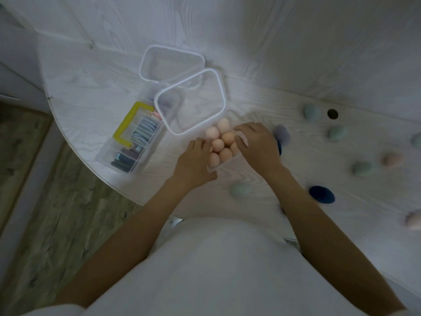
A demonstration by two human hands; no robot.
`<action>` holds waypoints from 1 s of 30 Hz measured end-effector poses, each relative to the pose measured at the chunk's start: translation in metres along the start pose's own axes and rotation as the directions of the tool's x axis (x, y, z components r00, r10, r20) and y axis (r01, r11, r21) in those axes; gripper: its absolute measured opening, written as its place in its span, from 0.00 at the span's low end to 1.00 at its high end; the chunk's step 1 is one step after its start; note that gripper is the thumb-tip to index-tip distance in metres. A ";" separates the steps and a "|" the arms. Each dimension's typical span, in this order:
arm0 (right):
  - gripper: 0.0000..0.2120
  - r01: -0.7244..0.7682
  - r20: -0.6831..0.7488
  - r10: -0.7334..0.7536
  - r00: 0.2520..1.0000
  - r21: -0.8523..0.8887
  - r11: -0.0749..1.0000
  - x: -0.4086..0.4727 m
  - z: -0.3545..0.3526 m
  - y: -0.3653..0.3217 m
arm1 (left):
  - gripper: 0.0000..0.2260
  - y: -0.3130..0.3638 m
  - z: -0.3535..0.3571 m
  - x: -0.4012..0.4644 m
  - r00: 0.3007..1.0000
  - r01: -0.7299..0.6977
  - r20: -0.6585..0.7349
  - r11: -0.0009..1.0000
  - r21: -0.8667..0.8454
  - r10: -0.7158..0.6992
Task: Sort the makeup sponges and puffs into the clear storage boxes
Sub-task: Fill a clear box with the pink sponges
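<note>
We see the white table [91,71] first. Near its left edge lies a long clear box [134,142] with a yellow handle, filled with flat puffs, and two clear lids [173,62] rest beside it toward the far edge. Near the middle of the front edge, a clear box of peach sponges [219,142] looks full. Our left hand [196,163] and right hand [257,144] curl round its sides, gripping it. Loose sponges [362,168] remain scattered toward the right edge, so we judge the sorting roughly half done.
</note>
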State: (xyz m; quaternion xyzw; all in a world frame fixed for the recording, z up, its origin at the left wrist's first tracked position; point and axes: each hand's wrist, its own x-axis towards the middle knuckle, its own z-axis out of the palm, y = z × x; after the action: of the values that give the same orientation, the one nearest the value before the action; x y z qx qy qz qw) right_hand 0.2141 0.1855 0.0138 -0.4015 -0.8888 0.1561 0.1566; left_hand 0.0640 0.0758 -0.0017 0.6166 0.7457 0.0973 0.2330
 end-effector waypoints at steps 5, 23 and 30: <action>0.22 0.113 0.305 -0.068 0.950 -0.132 0.985 -0.032 0.002 0.029 | 0.40 -0.010 -0.005 -0.002 0.999 -0.002 0.044 0.996 0.086 -0.002; 0.14 -0.701 -0.100 0.695 0.712 -0.048 0.711 -0.281 -0.163 0.241 | 0.10 0.296 0.105 0.067 0.648 -0.760 -0.130 0.627 -0.168 0.750; 0.25 -0.852 0.176 0.846 0.504 -0.058 0.520 -0.309 -0.161 0.312 | 0.24 0.421 0.168 0.167 0.843 -0.494 0.226 0.869 -0.030 0.488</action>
State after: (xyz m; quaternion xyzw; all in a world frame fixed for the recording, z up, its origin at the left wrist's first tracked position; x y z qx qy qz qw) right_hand 0.6809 0.1702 -0.0137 -0.7662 -0.5854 0.2648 -0.0145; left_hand 0.4891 0.3059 -0.0043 0.7970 0.5331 0.0721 0.2746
